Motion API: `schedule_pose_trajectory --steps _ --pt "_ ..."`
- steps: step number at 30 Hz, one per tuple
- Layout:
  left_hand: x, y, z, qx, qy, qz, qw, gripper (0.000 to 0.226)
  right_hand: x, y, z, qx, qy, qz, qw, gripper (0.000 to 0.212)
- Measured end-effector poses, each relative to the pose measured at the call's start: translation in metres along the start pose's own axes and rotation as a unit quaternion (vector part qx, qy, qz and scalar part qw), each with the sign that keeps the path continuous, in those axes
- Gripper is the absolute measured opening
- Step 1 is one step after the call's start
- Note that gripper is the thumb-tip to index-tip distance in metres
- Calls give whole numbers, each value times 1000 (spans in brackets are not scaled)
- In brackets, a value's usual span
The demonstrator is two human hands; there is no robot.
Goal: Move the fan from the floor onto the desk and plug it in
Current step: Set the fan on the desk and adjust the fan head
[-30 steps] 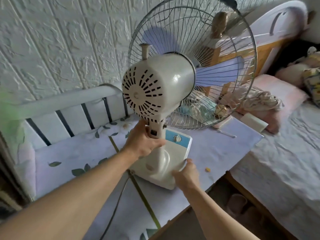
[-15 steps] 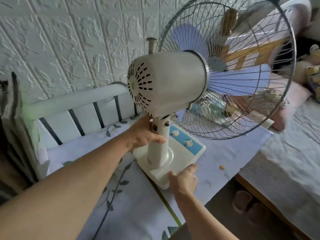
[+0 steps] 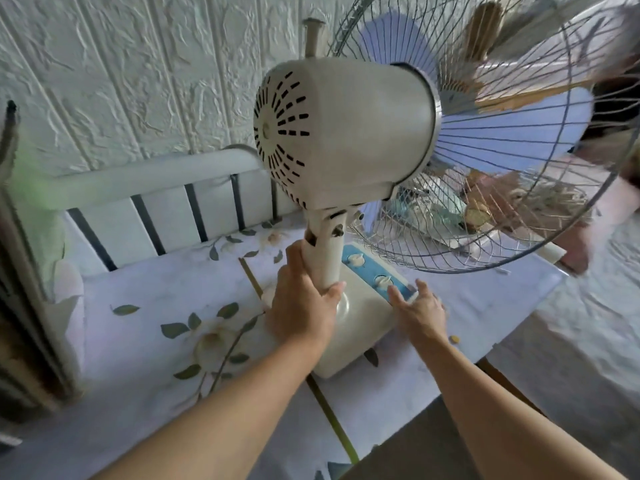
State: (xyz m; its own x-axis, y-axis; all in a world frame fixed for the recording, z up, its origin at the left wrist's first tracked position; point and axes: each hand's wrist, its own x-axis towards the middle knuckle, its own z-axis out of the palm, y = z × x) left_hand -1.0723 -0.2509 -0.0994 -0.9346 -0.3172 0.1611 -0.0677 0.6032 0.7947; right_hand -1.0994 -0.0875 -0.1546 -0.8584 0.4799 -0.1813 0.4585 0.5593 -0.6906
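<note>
Both hands are on the fan [image 3: 346,133]: my left hand [image 3: 301,306] is wrapped around its neck just under the motor housing, thumb curled round the front, while my right hand [image 3: 420,306] lies with fingers straight and spread against the far edge of the base, beside the blue control strip [image 3: 375,271]. The fan stands upright on the worktop [image 3: 156,296], its base under and between my hands on the flowered cover, the wire cage [image 3: 502,150] leaning out beyond my right hand toward the bed [image 3: 588,323]. I judge it top-heavy: the motor and cage sit high, so the neck is the sure hold and the base the place to steady or slide it. Its plastic looks smooth and a little slick, and the cage wires are thin, so I would not pull on them. I cannot see the plug or a socket from where my hands are, so plugging in is not yet done.
</note>
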Motion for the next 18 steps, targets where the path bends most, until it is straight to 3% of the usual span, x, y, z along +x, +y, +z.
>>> schedule_pose_trajectory --steps 7,11,18 --pt "5 -1 1 14 12 9 1000 60 9 2 -2 34 12 0 999 66" --pt "12 0 -5 5 -54 41 998 60 -3 19 -5 57 28 37 997 69" --pt "39 2 -6 -10 -175 77 981 72 -25 28 -8 -29 63 78 995 70"
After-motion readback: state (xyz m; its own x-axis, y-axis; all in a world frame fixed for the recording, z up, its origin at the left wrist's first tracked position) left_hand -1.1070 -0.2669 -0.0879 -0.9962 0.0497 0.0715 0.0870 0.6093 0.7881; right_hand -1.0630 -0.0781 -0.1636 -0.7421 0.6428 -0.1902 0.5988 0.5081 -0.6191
